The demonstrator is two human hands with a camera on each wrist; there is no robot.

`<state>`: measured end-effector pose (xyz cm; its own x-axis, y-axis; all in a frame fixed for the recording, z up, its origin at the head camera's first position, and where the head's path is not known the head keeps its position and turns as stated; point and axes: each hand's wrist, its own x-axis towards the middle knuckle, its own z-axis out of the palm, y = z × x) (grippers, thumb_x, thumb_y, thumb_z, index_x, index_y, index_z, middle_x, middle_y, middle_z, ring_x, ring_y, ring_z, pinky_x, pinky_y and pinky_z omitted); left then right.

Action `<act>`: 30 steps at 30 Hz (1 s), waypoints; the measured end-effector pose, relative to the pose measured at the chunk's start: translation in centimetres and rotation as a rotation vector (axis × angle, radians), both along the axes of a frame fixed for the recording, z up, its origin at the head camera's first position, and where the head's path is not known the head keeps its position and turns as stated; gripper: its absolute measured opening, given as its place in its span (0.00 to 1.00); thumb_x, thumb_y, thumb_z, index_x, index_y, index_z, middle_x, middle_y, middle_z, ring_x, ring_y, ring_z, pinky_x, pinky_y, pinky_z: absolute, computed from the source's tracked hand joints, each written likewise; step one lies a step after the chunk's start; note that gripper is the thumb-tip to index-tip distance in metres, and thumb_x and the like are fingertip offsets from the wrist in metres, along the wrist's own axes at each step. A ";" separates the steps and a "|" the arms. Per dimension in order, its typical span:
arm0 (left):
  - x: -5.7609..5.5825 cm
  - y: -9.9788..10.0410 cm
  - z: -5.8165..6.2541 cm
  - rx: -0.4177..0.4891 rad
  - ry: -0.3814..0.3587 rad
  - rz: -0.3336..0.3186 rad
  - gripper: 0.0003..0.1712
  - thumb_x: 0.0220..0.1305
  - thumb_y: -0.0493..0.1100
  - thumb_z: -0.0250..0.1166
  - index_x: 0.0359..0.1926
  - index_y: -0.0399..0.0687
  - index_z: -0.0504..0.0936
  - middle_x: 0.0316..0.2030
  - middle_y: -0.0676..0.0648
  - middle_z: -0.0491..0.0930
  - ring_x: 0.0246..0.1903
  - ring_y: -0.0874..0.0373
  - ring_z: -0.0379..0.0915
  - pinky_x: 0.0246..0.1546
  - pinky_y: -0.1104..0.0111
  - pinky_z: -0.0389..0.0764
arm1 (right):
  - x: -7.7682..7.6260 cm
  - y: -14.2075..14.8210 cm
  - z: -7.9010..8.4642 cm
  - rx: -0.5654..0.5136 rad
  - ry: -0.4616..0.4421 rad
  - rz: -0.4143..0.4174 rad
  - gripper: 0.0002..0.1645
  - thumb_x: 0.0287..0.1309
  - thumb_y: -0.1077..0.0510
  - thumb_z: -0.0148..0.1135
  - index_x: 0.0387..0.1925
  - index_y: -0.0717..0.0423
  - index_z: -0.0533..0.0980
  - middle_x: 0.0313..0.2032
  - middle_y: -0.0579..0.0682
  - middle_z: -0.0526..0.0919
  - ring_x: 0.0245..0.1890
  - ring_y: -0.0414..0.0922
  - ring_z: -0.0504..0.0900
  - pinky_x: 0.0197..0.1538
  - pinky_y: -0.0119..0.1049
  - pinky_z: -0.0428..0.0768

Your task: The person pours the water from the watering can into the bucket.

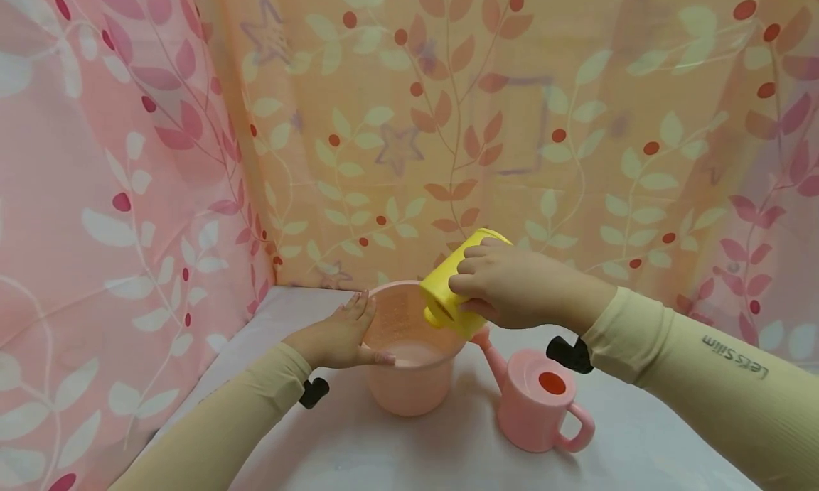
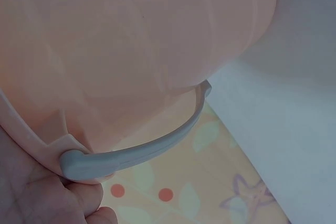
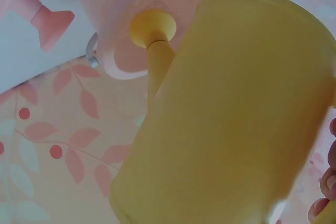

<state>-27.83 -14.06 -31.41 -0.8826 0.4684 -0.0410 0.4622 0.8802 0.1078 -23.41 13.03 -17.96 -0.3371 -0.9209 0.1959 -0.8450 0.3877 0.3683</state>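
Observation:
My right hand (image 1: 521,285) grips the handle of a yellow watering can (image 1: 446,274) in the head view, its fingers curled at the right edge of the right wrist view. The can is tipped over the pink bucket (image 1: 409,391), and its yellow sprinkler head (image 3: 152,27) points toward the bucket's mouth. On the bucket's left rim rests my left hand (image 1: 335,338), fingers straight and thumb stretched along the front rim. The left wrist view shows the bucket's grey handle (image 2: 157,145) hanging down close by my fingers (image 2: 84,198).
A pink watering can (image 1: 534,413) stands upright on the white tabletop (image 1: 345,448), right of the bucket, its spout toward the bucket. Leaf-patterned curtains (image 1: 397,214) hang behind and at the left.

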 end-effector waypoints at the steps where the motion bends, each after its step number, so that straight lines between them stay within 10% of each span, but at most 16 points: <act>1: 0.0 0.0 0.0 0.000 -0.001 0.001 0.69 0.35 0.83 0.41 0.65 0.36 0.39 0.65 0.38 0.34 0.64 0.49 0.28 0.60 0.56 0.41 | -0.1 0.2 -0.1 -0.025 -0.012 -0.002 0.12 0.46 0.55 0.64 0.21 0.47 0.66 0.21 0.38 0.67 0.31 0.41 0.66 0.39 0.35 0.64; 10: 0.0 0.1 0.0 -0.001 0.008 0.021 0.69 0.33 0.83 0.41 0.65 0.37 0.40 0.65 0.37 0.35 0.64 0.47 0.30 0.60 0.56 0.43 | -0.9 2.5 -1.3 -0.268 -0.134 -0.020 0.14 0.45 0.54 0.64 0.20 0.47 0.65 0.21 0.39 0.66 0.26 0.38 0.65 0.32 0.31 0.66; 30: -0.3 -0.1 -0.4 -0.005 0.044 -0.030 0.69 0.36 0.83 0.41 0.64 0.33 0.41 0.64 0.33 0.38 0.63 0.45 0.32 0.59 0.54 0.45 | -0.8 8.1 -3.6 -0.730 -0.479 -0.373 0.08 0.55 0.50 0.55 0.28 0.50 0.72 0.21 0.46 0.72 0.24 0.43 0.70 0.26 0.32 0.71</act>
